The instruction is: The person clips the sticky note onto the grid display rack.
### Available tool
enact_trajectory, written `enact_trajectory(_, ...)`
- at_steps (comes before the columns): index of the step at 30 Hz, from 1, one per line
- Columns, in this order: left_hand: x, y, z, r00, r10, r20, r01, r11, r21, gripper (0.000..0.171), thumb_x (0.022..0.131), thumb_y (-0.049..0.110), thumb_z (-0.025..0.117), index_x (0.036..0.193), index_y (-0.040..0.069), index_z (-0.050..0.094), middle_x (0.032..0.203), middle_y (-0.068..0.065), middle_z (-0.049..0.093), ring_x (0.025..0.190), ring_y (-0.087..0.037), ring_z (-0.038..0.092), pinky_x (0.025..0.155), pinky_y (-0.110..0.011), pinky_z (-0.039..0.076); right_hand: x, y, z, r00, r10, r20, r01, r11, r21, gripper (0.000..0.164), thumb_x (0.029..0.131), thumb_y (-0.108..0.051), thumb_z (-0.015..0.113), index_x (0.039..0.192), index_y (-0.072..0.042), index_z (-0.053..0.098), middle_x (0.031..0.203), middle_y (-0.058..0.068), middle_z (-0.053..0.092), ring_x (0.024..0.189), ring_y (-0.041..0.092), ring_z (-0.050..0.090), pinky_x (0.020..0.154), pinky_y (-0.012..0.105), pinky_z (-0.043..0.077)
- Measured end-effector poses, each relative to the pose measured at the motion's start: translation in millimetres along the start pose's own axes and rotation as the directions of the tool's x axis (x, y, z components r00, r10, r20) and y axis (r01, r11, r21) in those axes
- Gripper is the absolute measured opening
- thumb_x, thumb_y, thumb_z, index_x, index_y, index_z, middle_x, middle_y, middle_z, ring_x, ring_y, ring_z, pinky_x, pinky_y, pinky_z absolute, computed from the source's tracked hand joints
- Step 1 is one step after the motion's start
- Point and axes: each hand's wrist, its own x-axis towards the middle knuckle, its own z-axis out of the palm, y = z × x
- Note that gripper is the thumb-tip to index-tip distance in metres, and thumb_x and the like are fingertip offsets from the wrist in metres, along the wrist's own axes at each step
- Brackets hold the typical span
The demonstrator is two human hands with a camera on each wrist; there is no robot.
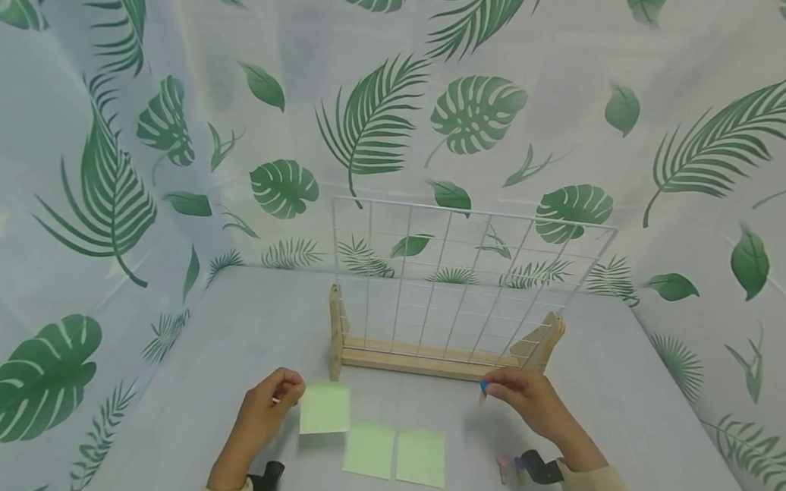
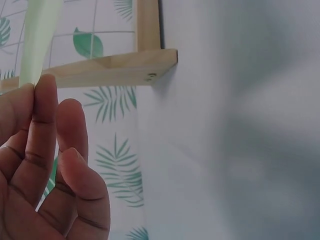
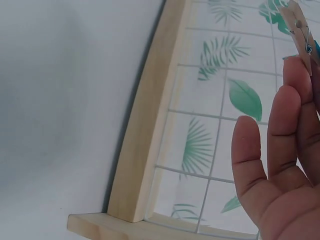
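My left hand [image 1: 267, 406] pinches a pale green sticky note [image 1: 325, 408] by its edge between thumb and index finger; the left wrist view shows the note [image 2: 37, 40] nearly edge-on. In my right hand [image 1: 523, 395] a small wooden clothespin [image 3: 299, 35] with a blue decoration [image 1: 483, 386] is pinched between thumb and fingertips. Two more green sticky notes, a middle one [image 1: 369, 450] and a right one [image 1: 420, 457], lie side by side on the table. Both hands are in front of a white wire grid [image 1: 437, 288] standing in a wooden base [image 1: 408, 360].
Near the right wrist lie a clothespin with a pink top [image 1: 503, 467] and one with a purple top [image 1: 519, 467]. The white table [image 1: 254, 308] is backed by leaf-print cloth [image 1: 366, 49] on the back and sides. The base's wooden end supports [image 1: 335, 329] stick up beside the grid.
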Motion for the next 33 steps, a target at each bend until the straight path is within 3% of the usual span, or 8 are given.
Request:
enact_trajectory(1,-0.1,1.3,0.5,1.0,0.005,-0.001,-0.005,1.0,-0.002,0.007,0.108,0.014,0.068,0.111,0.007,0.069,0.095,0.001,0.072,0.087,-0.014,0.064,0.074,-0.029,0.052,0,-1,0,1.0,-0.001,-0.005,0.001,1.0,0.001,0.013,0.104,-0.002,0.069,0.11,0.006,0.077,0.105,0.011,0.08,0.1,0.002,0.071,0.089,0.018,0.055)
enact_trajectory(20,2.0,15.1,7.4,0.999,0.035,-0.033,-0.036,0.999,-0.031,0.005,0.108,0.013,0.068,0.109,0.008,0.07,0.092,0.001,0.071,0.085,-0.013,0.065,0.077,-0.03,0.054,6,-11,0,0.996,-0.027,-0.083,0.029,1.0,0.013,0.008,0.1,0.003,0.071,0.104,0.001,0.077,0.099,0.009,0.079,0.094,-0.002,0.071,0.084,0.018,0.059)
enact_trajectory(28,4.6,21.0,9.0,0.997,0.066,-0.039,-0.068,0.997,-0.044,0.004,0.108,0.013,0.068,0.107,0.009,0.069,0.091,0.001,0.071,0.084,-0.013,0.066,0.079,-0.029,0.055,11,-13,-1,0.991,-0.107,-0.084,0.109,0.994,0.027,0.01,0.099,0.008,0.069,0.104,0.001,0.076,0.097,0.007,0.077,0.093,-0.001,0.069,0.081,0.02,0.06)
enact_trajectory(33,6.5,22.7,8.7,0.995,0.084,-0.045,-0.086,0.996,-0.04,0.004,0.108,0.014,0.069,0.107,0.01,0.069,0.09,0.002,0.071,0.084,-0.012,0.066,0.078,-0.029,0.054,15,-18,-3,0.994,-0.083,-0.074,0.085,0.996,0.025,0.009,0.101,0.006,0.068,0.105,0.001,0.075,0.098,0.007,0.077,0.093,-0.001,0.068,0.081,0.021,0.059)
